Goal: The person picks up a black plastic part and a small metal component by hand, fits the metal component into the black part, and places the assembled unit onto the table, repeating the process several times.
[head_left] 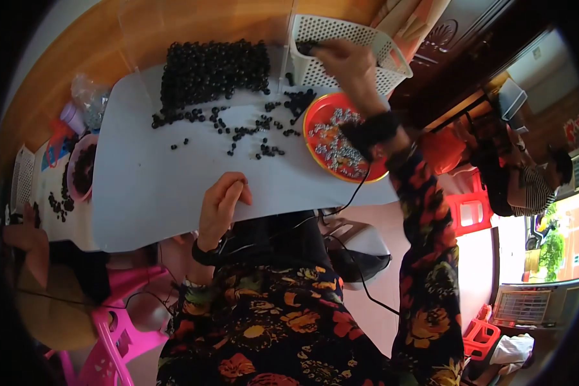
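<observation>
My right hand (350, 63) reaches over the white perforated basket (386, 55) at the back right. Its fingers are drawn together beside some dark pieces (307, 47) inside; what lies between the fingertips is hidden. Close to the table's front edge, my left hand (222, 204) is curled with thumb and fingers pressed together. Anything it pinches is too small to see. Black round bead-like pieces (215, 71) form a dense block at the back of the pale table (148, 186), with loose ones scattered in front. Below my right forearm stands a red bowl (311, 145) of small silvery metal parts (336, 138).
A clear upright panel (288, 48) rises by the basket. On the left are a pink bowl (77, 190) of dark pieces and another person's hand (29, 235). A pink stool (125, 344) and a grey-black bin-like object (360, 251) stand below. Other people sit far right.
</observation>
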`<state>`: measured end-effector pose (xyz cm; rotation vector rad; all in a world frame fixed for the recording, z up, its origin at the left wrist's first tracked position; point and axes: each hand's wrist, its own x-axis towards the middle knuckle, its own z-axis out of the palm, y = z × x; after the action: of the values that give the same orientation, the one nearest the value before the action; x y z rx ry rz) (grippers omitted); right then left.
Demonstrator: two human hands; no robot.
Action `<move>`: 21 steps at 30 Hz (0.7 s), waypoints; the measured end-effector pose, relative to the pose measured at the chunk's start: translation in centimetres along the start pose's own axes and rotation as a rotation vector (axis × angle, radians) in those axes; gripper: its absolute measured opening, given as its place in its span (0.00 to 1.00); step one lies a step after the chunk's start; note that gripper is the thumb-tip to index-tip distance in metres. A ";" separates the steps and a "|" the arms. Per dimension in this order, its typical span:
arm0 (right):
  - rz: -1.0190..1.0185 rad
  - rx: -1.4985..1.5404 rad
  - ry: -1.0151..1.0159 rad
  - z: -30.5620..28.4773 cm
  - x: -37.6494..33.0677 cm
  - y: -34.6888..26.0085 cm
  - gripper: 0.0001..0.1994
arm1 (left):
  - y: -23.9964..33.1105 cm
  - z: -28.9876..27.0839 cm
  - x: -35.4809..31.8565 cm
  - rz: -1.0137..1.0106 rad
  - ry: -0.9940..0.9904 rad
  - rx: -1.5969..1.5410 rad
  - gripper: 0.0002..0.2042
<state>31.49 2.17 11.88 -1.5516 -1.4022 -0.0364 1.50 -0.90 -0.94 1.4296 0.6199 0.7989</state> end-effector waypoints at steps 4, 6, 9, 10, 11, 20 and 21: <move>0.280 0.138 0.039 -0.8 -0.5 1.7 0.12 | 0.0 -0.1 0.0 0.042 -0.002 0.015 0.09; 0.269 0.118 -0.039 -1.0 -2.6 2.5 0.11 | -0.1 -0.1 -0.1 0.062 -0.008 0.024 0.09; 0.277 -0.046 -0.100 -2.1 -5.6 4.5 0.10 | 0.3 0.0 -0.2 0.059 0.018 0.161 0.09; 0.321 -0.061 -0.182 -2.8 -6.3 4.4 0.09 | 0.4 0.1 -0.1 0.076 0.023 0.184 0.09; 0.331 -0.058 -0.182 -3.1 -6.9 5.0 0.09 | 0.5 0.1 0.0 0.094 0.029 0.207 0.10; 0.085 -0.348 -0.506 -3.6 -8.9 8.2 0.08 | 0.6 0.7 0.0 0.078 0.046 0.215 0.09; 0.085 -0.348 -0.508 -3.8 -8.8 8.1 0.08 | 0.7 0.7 0.0 0.077 0.047 0.215 0.09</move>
<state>36.85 -5.34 3.39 -2.0020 -1.7898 0.1866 1.98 -1.31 -0.17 1.6423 0.7065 0.8484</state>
